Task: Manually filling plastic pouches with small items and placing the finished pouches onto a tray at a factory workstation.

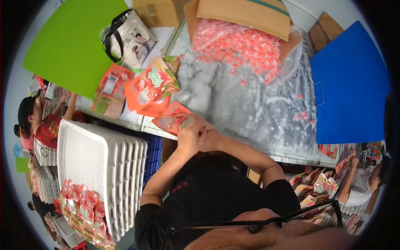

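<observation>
My left hand (190,139) is closed on the near end of a red printed pouch (170,118) with a clear window, at the table's front edge. Close against it is my right hand (211,141), at the same end of the pouch; its fingers are mostly hidden behind the left hand. Just beyond the held pouch lies a fanned stack of similar flat pouches (151,85). Another pouch (112,89), showing its back, rests to the left of that stack.
At the back, a cardboard box (246,12) spills red wrapped pieces (237,46) onto the metal table (246,112). Green (77,46) and blue panels (350,87) flank it. A tote bag (131,39) stands back left. Stacked white trays (87,158) rise at left. Other people (43,125) work nearby.
</observation>
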Tool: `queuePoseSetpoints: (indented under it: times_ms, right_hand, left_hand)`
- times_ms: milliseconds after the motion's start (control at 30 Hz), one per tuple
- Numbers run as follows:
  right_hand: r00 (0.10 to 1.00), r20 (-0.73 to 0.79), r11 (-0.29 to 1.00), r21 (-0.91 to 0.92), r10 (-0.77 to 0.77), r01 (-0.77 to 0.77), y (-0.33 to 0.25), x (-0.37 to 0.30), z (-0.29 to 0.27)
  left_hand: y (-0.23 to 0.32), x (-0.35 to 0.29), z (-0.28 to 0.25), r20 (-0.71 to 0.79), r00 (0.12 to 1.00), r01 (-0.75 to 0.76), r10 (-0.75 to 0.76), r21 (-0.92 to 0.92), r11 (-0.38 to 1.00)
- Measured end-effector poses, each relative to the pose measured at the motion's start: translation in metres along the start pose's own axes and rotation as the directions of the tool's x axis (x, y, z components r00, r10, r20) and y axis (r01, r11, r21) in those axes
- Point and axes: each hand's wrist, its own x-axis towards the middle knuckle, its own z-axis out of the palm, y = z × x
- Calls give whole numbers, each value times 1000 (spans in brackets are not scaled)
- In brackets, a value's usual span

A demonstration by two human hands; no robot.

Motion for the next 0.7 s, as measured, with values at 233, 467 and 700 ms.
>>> queuePoseSetpoints:
  times_ms: [233, 467, 700]
  right_hand:
    - [734, 646, 977, -115, 210, -179, -15, 21, -68]
    - [758, 643, 966, 109, 109, -232, -32, 25, -93]
    - [973, -225, 832, -532, 43, -160, 74, 25, -124]
  left_hand:
    - [30, 37, -52, 353, 935, -33, 15, 43, 999]
    - [-31, 37, -41, 869, 495, 477, 14, -285, 831]
    - [-49, -4, -41, 610, 760, 637, -226, -627, 449]
